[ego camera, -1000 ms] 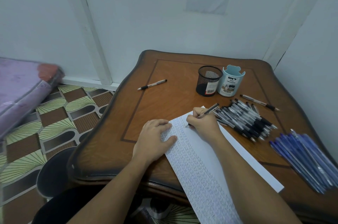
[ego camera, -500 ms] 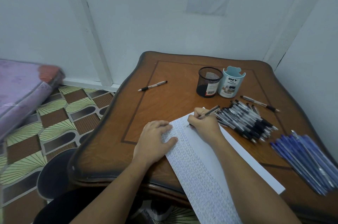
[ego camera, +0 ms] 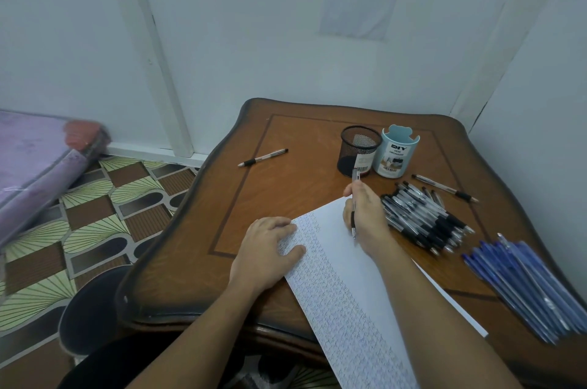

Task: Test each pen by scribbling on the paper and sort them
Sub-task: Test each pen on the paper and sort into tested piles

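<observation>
**Pen test: clear-barrelled pen [ego camera: 353, 221] gripped over the white sheet of paper [ego camera: 349, 293]**

Our right hand [ego camera: 368, 217] has its fingers curled round the clear-barrelled pen. The pen runs nearly straight away from us, with its dark grip between the fingers and its top end showing in front of the black wire-mesh cup [ego camera: 359, 150]. The tip points back toward us over the blank part of the sheet. We cannot tell whether it touches the paper.

Our left hand [ego camera: 266, 256] lies flat on the sheet's left edge, fingers straight and slightly spread, thumb out on the scribbled rows. The white sheet of paper lies aslant on the brown wooden table [ego camera: 222, 220], its near end hanging past the table edge. Its left half is filled with small blue marks.

Just right of our right hand sits a heap of clear pens with black grips [ego camera: 425, 220]. Further right, near the table edge, lies a bundle of blue pens [ego camera: 524, 283].

A pale blue desk organiser cup [ego camera: 395, 152] stands touching or just beside the mesh cup. One lone black-grip pen [ego camera: 263, 157] lies well apart on the far left of the table. Another single pen [ego camera: 444, 187] rests behind the heap.

A patterned tile floor [ego camera: 95, 214] and a purple mattress [ego camera: 31, 160] are on our left.
</observation>
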Tool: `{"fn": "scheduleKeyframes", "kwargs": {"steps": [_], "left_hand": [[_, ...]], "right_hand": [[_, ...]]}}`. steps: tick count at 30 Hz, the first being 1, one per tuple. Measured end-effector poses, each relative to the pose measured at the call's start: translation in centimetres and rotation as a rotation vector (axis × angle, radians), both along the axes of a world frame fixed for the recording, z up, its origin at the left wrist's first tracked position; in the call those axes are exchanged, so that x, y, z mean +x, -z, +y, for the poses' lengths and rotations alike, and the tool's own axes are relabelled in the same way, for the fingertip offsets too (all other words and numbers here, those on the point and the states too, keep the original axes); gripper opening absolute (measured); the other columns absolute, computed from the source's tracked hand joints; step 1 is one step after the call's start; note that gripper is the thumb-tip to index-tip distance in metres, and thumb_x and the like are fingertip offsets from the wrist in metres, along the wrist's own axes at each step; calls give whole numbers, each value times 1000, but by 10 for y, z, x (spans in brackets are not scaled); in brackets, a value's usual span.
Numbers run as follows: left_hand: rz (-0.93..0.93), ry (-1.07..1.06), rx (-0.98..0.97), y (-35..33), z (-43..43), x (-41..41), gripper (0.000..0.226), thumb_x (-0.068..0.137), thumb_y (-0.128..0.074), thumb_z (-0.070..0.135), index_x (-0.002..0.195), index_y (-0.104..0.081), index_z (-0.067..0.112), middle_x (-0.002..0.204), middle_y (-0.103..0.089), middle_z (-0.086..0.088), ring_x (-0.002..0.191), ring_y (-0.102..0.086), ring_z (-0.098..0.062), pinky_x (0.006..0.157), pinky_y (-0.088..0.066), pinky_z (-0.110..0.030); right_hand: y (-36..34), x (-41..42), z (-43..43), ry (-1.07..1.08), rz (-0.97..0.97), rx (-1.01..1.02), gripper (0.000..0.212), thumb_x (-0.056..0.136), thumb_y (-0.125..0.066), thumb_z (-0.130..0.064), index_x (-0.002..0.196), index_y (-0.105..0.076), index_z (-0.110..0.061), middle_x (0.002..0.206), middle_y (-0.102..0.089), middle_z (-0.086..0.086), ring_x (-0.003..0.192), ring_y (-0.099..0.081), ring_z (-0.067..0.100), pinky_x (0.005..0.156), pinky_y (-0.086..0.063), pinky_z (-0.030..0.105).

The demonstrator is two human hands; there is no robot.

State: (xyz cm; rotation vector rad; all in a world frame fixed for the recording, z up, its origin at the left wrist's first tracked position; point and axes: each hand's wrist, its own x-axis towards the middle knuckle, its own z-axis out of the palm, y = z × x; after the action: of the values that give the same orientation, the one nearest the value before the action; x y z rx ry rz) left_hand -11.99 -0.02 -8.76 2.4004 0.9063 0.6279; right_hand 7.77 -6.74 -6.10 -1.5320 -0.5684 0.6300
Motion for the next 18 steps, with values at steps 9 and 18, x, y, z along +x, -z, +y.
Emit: {"fn": "scheduleKeyframes", "kwargs": {"steps": [9,18], "left_hand": [[25,6,-14,-2,0,0,63,77,-50,59,128,-64,24,133,-53,15,128,-37,-5,107,-23,-22],[31,8,-18,-4,-1,-2,76,72,-39,70,126,-65,24,131,-55,15,125,-41,-6,105,-26,-23]], "right_hand": [[-14,3,3,-89,92,-111,29,106,-38,-26,115,-64,-15,55,-47,3,49,-42,13,47,-34,26],[-71,34,-26,-246,38,-297,32,98,-53,-1,127,-63,-9,97,-60,8,86,-57,18,67,-50,25]]}}
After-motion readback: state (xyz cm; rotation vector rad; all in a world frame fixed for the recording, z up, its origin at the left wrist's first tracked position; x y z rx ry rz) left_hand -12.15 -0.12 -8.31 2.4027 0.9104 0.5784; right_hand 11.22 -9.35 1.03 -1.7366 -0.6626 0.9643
